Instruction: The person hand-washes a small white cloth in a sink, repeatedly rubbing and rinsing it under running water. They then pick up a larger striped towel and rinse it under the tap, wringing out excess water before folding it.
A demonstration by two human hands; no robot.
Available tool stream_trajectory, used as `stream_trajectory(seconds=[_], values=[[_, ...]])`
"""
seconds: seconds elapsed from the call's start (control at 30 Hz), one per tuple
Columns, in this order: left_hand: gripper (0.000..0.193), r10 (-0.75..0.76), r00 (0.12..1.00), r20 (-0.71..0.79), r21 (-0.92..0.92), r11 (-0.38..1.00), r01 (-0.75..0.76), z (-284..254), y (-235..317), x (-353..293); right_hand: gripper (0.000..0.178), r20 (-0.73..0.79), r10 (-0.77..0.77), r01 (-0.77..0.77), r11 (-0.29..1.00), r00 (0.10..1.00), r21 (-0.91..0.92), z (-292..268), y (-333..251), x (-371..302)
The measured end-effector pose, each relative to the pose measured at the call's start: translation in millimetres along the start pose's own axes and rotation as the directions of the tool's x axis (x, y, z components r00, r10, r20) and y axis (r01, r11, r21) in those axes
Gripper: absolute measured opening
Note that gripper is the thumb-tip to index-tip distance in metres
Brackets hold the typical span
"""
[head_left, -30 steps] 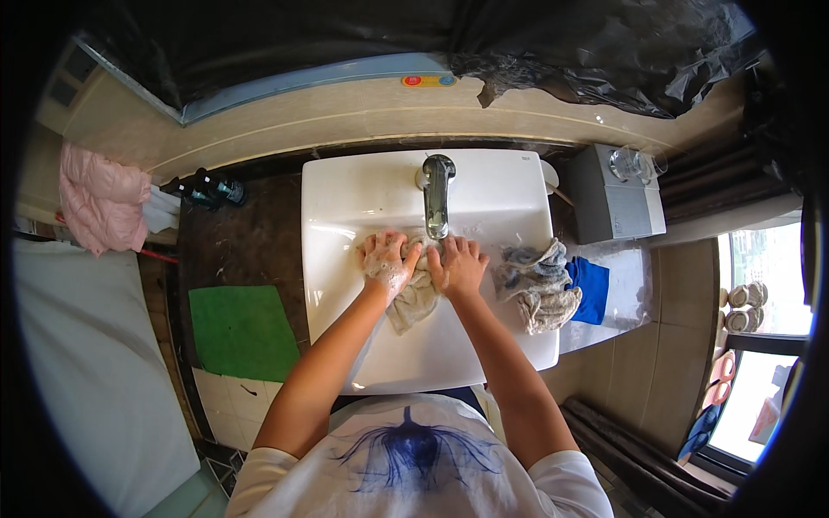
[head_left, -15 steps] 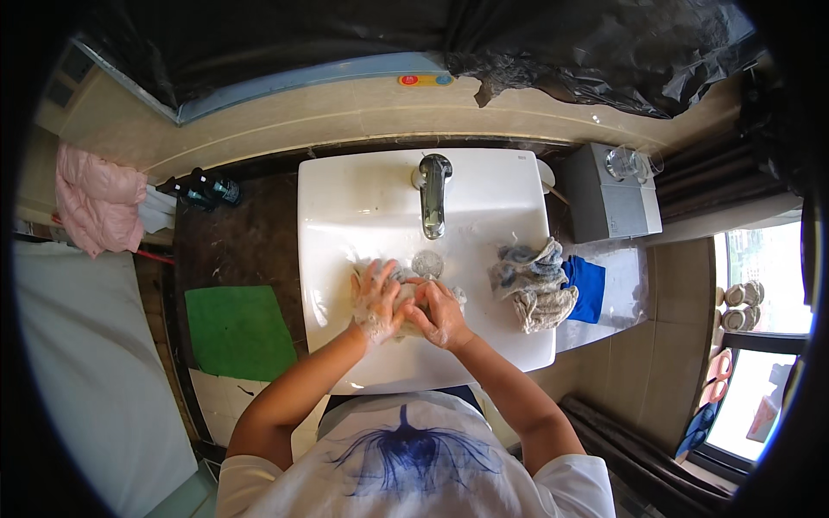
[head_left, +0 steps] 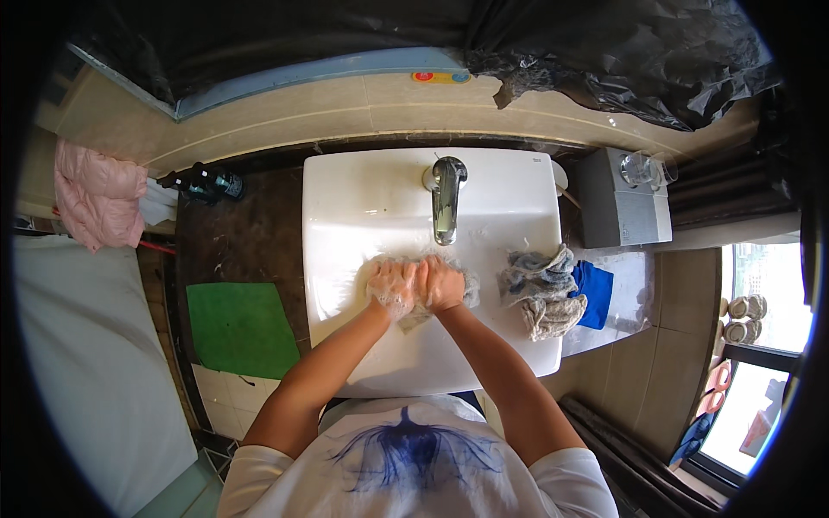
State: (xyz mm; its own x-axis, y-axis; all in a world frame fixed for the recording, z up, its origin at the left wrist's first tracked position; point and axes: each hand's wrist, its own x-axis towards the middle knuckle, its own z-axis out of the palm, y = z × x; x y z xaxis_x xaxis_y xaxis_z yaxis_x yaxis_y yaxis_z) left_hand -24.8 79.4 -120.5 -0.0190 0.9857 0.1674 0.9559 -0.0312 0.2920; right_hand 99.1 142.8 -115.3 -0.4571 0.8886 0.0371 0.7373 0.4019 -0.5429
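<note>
Inside the white washbasin (head_left: 358, 192), my left hand (head_left: 393, 285) and my right hand (head_left: 440, 283) are pressed side by side, both closed on a pale soapy cloth (head_left: 418, 321). Suds coat my left hand most. Bits of the cloth stick out below and to the right of the hands; its shape is mostly hidden. Beyond them stands the chrome tap (head_left: 446, 198), and no water stream shows under it. Grey and off-white knitted pieces (head_left: 546, 293) lie bunched on the basin's right rim.
A blue cloth (head_left: 596, 295) touches the knitted pieces. At the back right, drinking glasses (head_left: 637, 170) stand on a grey box (head_left: 617, 211). The left counter holds a green cloth (head_left: 240, 331) and dark bottles (head_left: 207, 183). A pink jacket (head_left: 99, 194) hangs at the far left.
My left hand had its fingers spread; now they are curled down onto the cloth, close against the right. Both hands have shifted slightly, and my right has turned knuckles up.
</note>
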Motion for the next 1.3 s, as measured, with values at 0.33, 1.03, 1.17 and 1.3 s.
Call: stream_trajectory(seconds=[0.33,1.03,1.17,1.3], values=[[0.029,-0.024,0.987,-0.161,-0.043,0.999,0.017,-72,22,27,0.020,-0.250,-0.093,0.104,0.994,0.964,0.033,-48,-15,6],[0.028,-0.404,0.844,0.352,-0.931,-0.057,0.360,-128,61,84,0.020,0.134,0.422,-0.269,0.281,0.897,0.921,-133,-69,31],[0.026,-0.417,0.835,0.359,-0.931,-0.092,0.354,-140,66,87,0.020,0.118,0.432,-0.262,0.292,0.894,0.920,-140,-74,33],[0.023,-0.415,0.838,0.354,-0.930,-0.062,0.362,-143,67,87,0.020,0.111,0.431,-0.254,0.290,0.895,0.923,-142,-76,35]])
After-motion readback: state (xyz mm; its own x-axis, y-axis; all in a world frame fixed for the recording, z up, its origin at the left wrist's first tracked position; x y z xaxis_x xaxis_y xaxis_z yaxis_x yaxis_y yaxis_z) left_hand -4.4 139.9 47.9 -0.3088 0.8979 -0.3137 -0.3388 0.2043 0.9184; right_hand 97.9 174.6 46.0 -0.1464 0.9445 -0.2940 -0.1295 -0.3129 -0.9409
